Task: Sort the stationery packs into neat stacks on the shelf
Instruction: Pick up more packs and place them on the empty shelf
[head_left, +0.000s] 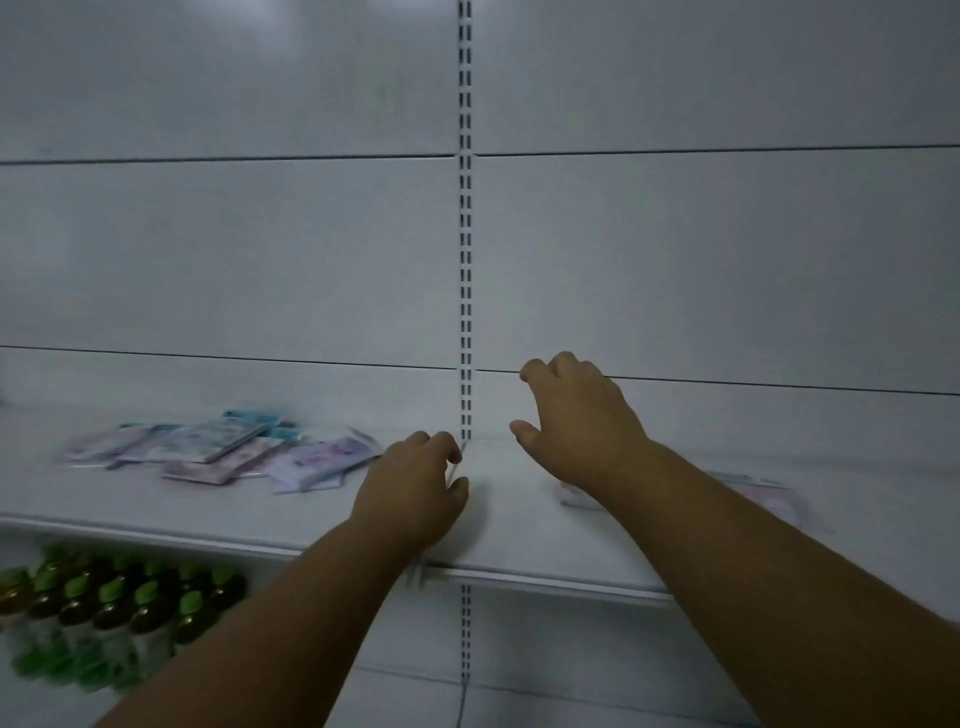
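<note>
Green-capped bottles (119, 603) on lower level at left, left hand (410, 493) over white shelf (156, 501), fingers loosely curled, holding nothing, right hand (576, 415) raised, empty, packs (218, 452) scattered at left, one pack (769, 499) under right forearm.

The shelf (156, 501) is looking like smooth, matt white painted metal; the stationery packs (218, 449) are showing glossy plastic wrapping; the bottles (109, 597) below are gleaming, dark and glossy, under green caps.
</note>
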